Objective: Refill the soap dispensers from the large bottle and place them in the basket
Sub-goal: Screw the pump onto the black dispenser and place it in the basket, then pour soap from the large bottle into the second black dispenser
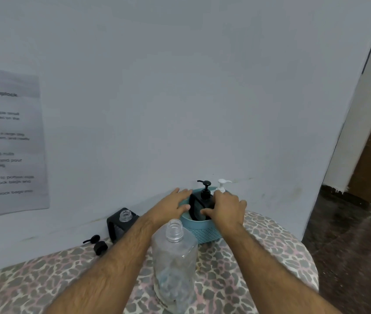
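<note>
Fingers (205, 211) around glossy black dispenser (205, 197)

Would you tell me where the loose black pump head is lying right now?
The black pump head lies on the patterned table at left, near the wall, beside the open black dispenser.

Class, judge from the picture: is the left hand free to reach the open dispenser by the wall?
Probably yes. The left hand only rests on the basket rim with straight fingers, holding nothing. The open dispenser stands just to its left, with nothing between them.
</note>
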Demonstrator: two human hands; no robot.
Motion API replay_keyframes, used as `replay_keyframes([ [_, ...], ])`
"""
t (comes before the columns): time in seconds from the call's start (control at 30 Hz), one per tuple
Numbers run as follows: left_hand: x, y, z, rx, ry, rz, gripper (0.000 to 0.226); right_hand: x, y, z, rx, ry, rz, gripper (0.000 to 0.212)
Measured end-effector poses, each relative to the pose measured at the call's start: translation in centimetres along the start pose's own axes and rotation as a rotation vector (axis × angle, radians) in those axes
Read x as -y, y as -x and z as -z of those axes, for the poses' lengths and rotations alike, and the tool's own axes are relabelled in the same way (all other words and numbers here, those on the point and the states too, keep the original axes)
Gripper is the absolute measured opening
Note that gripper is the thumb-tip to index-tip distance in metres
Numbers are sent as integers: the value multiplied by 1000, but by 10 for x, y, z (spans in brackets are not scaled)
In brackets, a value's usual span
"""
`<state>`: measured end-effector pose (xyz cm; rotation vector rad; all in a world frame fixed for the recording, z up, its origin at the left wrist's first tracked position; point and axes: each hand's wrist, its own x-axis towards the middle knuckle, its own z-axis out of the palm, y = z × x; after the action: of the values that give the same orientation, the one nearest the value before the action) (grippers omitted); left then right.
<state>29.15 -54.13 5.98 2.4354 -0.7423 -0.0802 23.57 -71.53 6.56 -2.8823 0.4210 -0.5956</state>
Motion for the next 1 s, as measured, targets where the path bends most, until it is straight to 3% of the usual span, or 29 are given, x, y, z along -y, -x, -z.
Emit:
replay_keyframes([
  [0.1,-7,18,18,-77,-7,-7,56,11,2,22,-61,-67,103,42],
  [0.27,-18,56,57,-330,69,-40,34,48,4,64,-60,-494,215,27],
  [0.43,-14,97,92,-437,121,35,30,95,20,116,-33,-808,282,23],
  [0.63,13,140,111,-525,274,144,32,154,56,138,16,-839,398,20],
  [1.0,65,189,83,-591,431,346,37,196,114,48,134,-856,205,71],
])
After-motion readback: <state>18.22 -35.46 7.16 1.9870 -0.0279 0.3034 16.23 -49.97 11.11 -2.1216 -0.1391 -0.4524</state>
